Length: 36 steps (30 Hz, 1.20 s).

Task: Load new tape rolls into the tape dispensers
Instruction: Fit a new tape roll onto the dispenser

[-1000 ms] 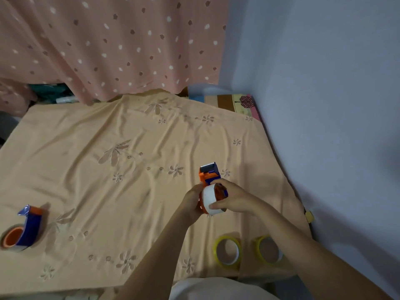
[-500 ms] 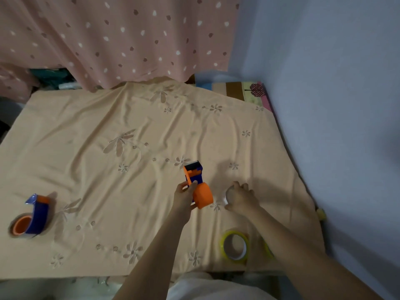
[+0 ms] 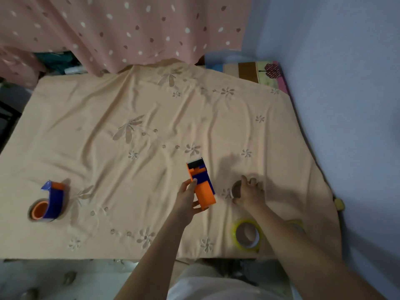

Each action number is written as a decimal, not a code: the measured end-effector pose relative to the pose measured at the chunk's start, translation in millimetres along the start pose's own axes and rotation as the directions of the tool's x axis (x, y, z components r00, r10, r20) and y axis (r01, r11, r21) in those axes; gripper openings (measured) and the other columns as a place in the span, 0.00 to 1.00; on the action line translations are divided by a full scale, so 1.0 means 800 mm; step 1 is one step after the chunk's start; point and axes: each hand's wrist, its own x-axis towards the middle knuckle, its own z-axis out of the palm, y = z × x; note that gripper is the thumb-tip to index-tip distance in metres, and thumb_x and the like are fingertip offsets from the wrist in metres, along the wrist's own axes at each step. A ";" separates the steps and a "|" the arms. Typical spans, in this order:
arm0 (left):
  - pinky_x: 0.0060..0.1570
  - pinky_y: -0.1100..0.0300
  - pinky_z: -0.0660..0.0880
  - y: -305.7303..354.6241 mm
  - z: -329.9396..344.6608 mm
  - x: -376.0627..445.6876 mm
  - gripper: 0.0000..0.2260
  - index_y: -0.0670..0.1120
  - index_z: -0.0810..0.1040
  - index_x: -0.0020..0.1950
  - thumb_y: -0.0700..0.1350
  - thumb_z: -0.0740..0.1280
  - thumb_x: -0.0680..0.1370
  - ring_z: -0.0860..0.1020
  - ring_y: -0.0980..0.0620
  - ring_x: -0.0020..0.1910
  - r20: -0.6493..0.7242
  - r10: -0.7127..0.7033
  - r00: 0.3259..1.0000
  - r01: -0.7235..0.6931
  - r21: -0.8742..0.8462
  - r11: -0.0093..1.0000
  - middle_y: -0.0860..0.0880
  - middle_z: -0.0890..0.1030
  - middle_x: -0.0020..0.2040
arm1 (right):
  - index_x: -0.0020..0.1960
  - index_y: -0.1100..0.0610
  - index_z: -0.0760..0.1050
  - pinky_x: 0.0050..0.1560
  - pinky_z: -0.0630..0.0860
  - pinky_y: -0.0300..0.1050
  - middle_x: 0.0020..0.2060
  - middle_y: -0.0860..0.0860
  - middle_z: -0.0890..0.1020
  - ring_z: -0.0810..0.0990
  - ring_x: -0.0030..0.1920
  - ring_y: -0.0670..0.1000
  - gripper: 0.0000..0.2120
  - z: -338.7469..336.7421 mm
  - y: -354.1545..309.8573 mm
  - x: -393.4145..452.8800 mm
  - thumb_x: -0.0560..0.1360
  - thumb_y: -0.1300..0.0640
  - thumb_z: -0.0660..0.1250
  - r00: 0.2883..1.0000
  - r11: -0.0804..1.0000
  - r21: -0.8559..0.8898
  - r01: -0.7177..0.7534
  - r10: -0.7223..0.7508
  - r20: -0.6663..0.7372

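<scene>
My left hand (image 3: 187,200) grips an orange and blue tape dispenser (image 3: 201,184) just above the cloth, its cutter end pointing away from me. My right hand (image 3: 249,192) rests on the cloth to its right, fingers curled over an empty cardboard tape core (image 3: 236,189). A yellow tape roll (image 3: 246,234) lies flat near the table's front edge. A second yellow roll (image 3: 298,225) is mostly hidden behind my right forearm. At the far left, another blue and orange dispenser (image 3: 48,202) stands on the cloth with a roll in it.
The table carries a peach embroidered cloth (image 3: 129,131). A pink dotted curtain (image 3: 121,29) hangs behind it and a blue wall (image 3: 346,105) runs close along the right side. A striped colourful item (image 3: 255,71) sits at the far right corner.
My right hand pulled the white core off the dispenser and moved it right, down onto the cloth. The left hand kept the dispenser, which now shows its bare orange hub.
</scene>
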 end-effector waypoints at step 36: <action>0.63 0.41 0.77 -0.004 -0.001 -0.025 0.19 0.53 0.73 0.71 0.46 0.70 0.80 0.78 0.38 0.65 0.250 0.116 0.961 -0.145 0.101 0.984 0.43 0.77 0.69 | 0.74 0.60 0.64 0.61 0.75 0.46 0.67 0.56 0.75 0.75 0.66 0.57 0.39 -0.038 0.031 -0.112 0.69 0.51 0.77 0.958 0.745 0.625 -0.234 0.068 0.278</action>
